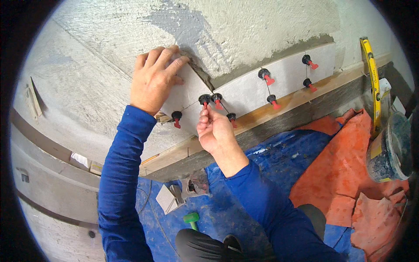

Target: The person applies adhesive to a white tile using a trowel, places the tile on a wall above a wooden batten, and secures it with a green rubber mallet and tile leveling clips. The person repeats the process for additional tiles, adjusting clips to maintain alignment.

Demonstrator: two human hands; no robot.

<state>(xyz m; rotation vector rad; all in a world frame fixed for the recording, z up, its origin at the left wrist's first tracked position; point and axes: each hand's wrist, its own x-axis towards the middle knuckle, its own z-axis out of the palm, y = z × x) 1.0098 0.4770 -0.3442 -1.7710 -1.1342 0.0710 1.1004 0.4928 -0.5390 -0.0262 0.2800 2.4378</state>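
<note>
My left hand lies flat, fingers spread, pressing the upper left part of the grey tile against the wall. The tile's long axis runs left-right along the wooden batten. My right hand, just below, pinches the black-capped levelling clip at the tile's right joint; it is the nearer hand to it.

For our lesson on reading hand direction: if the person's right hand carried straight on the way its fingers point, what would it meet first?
The right hand points up at the wall; it would probably meet the black-and-red levelling clip first, already at its fingertips.
</note>
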